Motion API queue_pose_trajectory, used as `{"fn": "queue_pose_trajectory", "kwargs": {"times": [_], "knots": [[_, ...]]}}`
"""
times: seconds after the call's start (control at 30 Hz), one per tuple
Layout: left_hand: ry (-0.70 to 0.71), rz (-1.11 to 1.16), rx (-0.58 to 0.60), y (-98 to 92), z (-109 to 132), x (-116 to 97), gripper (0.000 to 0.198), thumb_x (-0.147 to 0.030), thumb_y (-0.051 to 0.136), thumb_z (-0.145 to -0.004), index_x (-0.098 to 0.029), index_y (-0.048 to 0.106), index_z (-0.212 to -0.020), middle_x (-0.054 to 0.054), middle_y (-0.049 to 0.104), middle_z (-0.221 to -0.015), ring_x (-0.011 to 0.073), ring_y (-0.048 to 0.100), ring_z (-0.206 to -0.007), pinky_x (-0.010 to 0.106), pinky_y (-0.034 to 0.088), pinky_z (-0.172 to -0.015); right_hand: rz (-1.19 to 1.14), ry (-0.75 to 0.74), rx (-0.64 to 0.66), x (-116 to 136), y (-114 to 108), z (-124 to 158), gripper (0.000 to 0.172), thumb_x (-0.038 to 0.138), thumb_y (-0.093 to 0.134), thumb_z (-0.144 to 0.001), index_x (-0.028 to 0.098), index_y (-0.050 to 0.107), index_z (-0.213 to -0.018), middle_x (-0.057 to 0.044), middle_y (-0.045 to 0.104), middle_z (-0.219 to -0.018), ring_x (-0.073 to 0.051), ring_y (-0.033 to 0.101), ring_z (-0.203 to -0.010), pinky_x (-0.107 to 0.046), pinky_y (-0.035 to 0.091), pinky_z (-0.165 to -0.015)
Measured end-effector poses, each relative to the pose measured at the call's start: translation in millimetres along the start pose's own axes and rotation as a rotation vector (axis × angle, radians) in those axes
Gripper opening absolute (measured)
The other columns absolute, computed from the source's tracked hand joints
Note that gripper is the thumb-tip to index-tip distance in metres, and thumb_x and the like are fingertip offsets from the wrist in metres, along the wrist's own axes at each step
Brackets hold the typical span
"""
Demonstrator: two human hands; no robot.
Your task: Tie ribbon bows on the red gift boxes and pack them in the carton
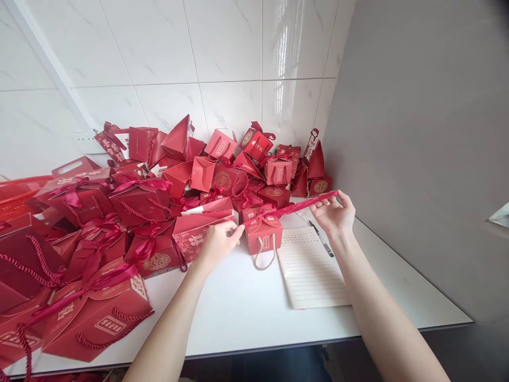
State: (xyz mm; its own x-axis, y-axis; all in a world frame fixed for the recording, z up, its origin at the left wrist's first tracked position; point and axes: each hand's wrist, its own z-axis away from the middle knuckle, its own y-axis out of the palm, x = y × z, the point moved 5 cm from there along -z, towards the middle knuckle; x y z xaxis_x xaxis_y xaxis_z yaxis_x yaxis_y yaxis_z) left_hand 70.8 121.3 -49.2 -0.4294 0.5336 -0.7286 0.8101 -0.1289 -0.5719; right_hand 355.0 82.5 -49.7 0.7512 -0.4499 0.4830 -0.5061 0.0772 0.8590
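While both hands' fingertips [235,229] are pinching its ends, the red ribbon [290,208] is stretching taut over the small gift box [263,236]. The left hand [218,243] is hovering just left of that box, and the right hand [334,213] is lifting higher on its right.

So much red: crimson ribbon [292,206] mid-frame, red gift boxes [139,204] with gold round emblems left, small red box [263,236] with cream cord handle, white table [238,307], ruled cream notepad [310,270], grey wall [417,132] right.
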Motion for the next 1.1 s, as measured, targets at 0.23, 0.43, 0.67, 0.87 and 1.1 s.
{"fn": "queue_pose_trajectory", "kwargs": {"times": [0.23,0.43,0.67,0.87,1.1], "knots": [[-0.125,0.729,-0.186,-14.4,-8.9,3.9,0.029,-0.033,0.057,-0.075,-0.018,0.044,-0.054,-0.004,0.047,-0.049,0.01,0.049,-0.05,0.025,0.042,-0.058,-0.031,0.015,-0.01,-2.0,-1.6,-0.8,0.027,0.027,0.067,-0.063,0.02,0.044,-0.051,0.006,0.043,-0.044,-0.007,0.045,-0.047,-0.022,0.045,-0.049],[-0.274,1.283,-0.301,-21.4,-9.4,8.1,0.015,-0.027,0.065,-0.067,-0.018,0.053,-0.07,0.001,0.062,-0.081,0.0143,0.059,-0.071,0.027,0.047,-0.061,-0.064,-0.012,-0.007,-1.6,2.7,1.0,0.027,0.027,0.066,-0.068,0.02,0.043,-0.054,0.007,0.043,-0.045,-0.007,0.045,-0.045,-0.022,0.045,-0.048],[-0.206,1.514,-0.37,-36.0,-5.3,6.2,0.012,-0.029,0.055,-0.073,-0.019,0.056,-0.068,0.008,0.066,-0.102,0.0207,0.06,-0.092,0.031,0.049,-0.07,-0.16,-0.02,-0.007,-1.3,13.1,6.3,0.024,0.025,0.061,-0.074,0.02,0.045,-0.058,0.009,0.045,-0.048,-0.006,0.046,-0.043,-0.021,0.044,-0.046],[-0.18,1.697,-0.403,-40.7,-4.3,9.9,0.009,-0.025,0.056,-0.071,-0.018,0.053,-0.067,0.0,0.061,-0.066,0.0146,0.061,-0.071,0.031,0.05,-0.072,-0.189,-0.036,0.03,-0.4,18.1,8.4,0.02,0.023,0.064,-0.074,0.02,0.049,-0.061,0.01,0.048,-0.049,-0.005,0.047,-0.044,-0.02,0.044,-0.047],[-0.107,1.815,-0.331,-42.0,-4.6,4.4,0.014,-0.022,0.056,-0.071,-0.017,0.046,-0.064,-0.004,0.054,-0.058,0.0094,0.056,-0.06,0.022,0.047,-0.059,-0.209,-0.056,0.022,0.9,17.8,8.1,0.018,0.024,0.064,-0.075,0.019,0.051,-0.063,0.011,0.047,-0.048,-0.004,0.044,-0.042,-0.02,0.043,-0.045]]}}
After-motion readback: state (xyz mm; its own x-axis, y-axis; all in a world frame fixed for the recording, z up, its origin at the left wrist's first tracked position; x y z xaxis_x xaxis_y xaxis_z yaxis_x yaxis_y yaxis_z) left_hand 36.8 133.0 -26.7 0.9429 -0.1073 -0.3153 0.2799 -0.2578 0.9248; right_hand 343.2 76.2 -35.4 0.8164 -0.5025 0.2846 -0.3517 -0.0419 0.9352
